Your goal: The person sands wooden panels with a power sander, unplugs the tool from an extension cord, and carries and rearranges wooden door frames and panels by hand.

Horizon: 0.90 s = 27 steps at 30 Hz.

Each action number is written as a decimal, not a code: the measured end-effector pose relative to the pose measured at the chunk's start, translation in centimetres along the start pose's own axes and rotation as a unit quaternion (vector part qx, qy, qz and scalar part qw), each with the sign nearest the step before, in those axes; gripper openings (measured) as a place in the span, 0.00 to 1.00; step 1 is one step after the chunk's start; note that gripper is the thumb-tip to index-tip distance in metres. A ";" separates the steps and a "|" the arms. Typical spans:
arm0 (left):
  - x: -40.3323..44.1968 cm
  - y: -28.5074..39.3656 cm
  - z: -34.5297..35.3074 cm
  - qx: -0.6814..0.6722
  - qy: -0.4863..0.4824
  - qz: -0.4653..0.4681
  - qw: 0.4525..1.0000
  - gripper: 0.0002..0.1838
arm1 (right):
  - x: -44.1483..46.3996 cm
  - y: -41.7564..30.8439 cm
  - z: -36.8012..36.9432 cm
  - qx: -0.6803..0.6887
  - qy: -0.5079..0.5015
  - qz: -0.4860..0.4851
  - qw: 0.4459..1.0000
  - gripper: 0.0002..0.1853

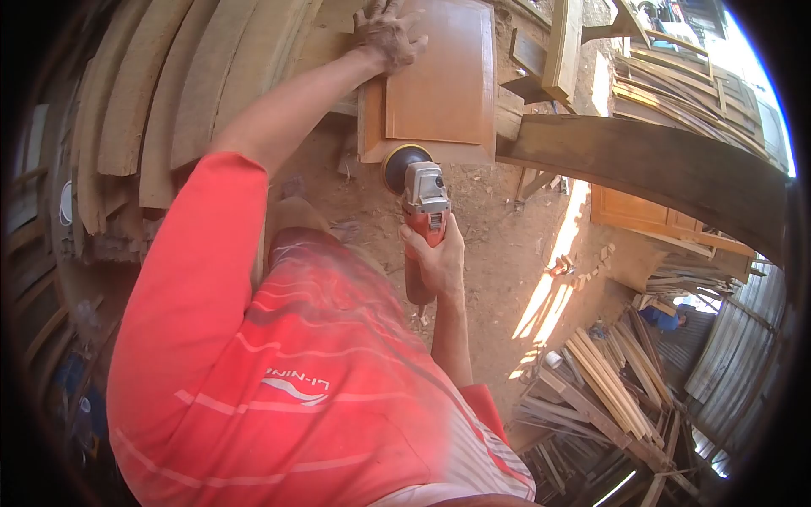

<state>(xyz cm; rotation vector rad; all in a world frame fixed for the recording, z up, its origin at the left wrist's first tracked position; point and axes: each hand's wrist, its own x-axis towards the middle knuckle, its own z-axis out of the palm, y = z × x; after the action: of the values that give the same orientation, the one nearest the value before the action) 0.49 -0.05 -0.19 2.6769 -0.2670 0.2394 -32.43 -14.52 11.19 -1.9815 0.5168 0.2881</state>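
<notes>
My left hand (387,40) rests on the upper left part of a wooden panel door (443,80), fingers spread. The panel is orange-brown, with a raised middle and a flat frame around it. In my right hand (441,262) is an angle grinder (425,198) with a red body and a grey metal head. Its round sanding disc (407,169), black with a yellowish rim, is at the panel's near edge. From this angle I cannot tell if the disc touches the wood. My fingers wrap round the grinder's body below its head.
Long thick boards (156,93) stand in a row on the left. A curved dark beam (650,148) reaches out to the right of the panel. Another panelled wooden piece (646,211) lies beyond it. Loose timber strips (604,380) are piled at lower right on the dusty ground (498,279).
</notes>
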 end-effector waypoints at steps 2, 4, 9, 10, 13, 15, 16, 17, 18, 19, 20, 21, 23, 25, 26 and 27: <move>0.1 0.1 0.0 -0.004 -0.004 -0.004 1.000 0.33 | 0.3 0.1 0.3 0.006 0.008 0.003 1.000 0.23; 0.0 0.1 0.0 0.000 -0.004 -0.007 1.000 0.33 | 0.4 0.7 0.4 0.010 0.013 -0.001 1.000 0.23; 0.1 0.2 0.0 -0.008 -0.013 -0.011 1.000 0.33 | -0.6 -1.3 1.9 -0.028 0.004 0.019 0.999 0.26; 0.1 0.1 0.1 -0.015 -0.007 -0.009 1.000 0.33 | -0.4 -0.4 2.0 -0.027 0.028 0.003 0.999 0.26; 0.1 0.3 -0.4 -0.001 -0.019 -0.012 1.000 0.33 | -0.4 0.0 2.0 -0.021 0.050 -0.009 0.998 0.26; 0.0 0.1 0.1 0.002 -0.012 -0.009 1.000 0.33 | -0.8 -0.3 2.1 -0.017 0.047 -0.002 0.999 0.26; 0.0 0.0 0.4 0.004 -0.003 -0.004 1.000 0.33 | -1.1 -0.7 2.5 -0.019 0.035 0.002 0.999 0.26; 0.1 0.2 0.1 0.004 -0.004 -0.004 1.000 0.33 | -1.3 -1.0 2.8 -0.019 0.022 0.006 1.000 0.26; 0.3 0.6 -0.7 -0.048 -0.027 -0.007 0.998 0.34 | -1.3 -1.0 3.0 -0.019 0.021 0.007 1.000 0.26; 0.4 0.8 -1.4 -0.100 -0.050 -0.013 0.994 0.34 | -1.2 -1.1 3.3 -0.021 0.038 0.002 0.999 0.26; 0.2 0.7 -1.7 -0.098 -0.050 -0.018 0.994 0.34 | -1.1 -1.1 3.6 -0.023 0.053 -0.004 0.998 0.26; 0.2 0.6 -1.9 -0.098 -0.056 -0.017 0.993 0.34 | -1.1 -1.0 3.7 -0.022 0.049 -0.004 0.999 0.26; -0.2 0.3 -2.0 -0.097 -0.066 -0.018 0.993 0.34 | -1.4 -0.9 3.8 -0.033 0.045 0.013 0.998 0.25; 0.2 0.4 -1.5 -0.082 -0.055 -0.017 0.995 0.33 | -1.8 -1.0 4.4 -0.038 0.049 -0.004 0.998 0.25; 0.4 0.6 -1.5 -0.082 -0.056 -0.017 0.995 0.33 | -1.9 -1.0 4.7 -0.043 0.048 -0.020 0.998 0.25; 0.7 0.5 -1.3 -0.103 -0.046 -0.017 0.993 0.33 | -1.5 -0.7 4.8 -0.043 0.047 -0.021 0.998 0.25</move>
<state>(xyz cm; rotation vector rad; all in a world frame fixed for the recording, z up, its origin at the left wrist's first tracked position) 0.84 -0.04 1.36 2.4886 -0.2596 0.0727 -33.34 -9.61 10.26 -2.0940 0.5304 0.1937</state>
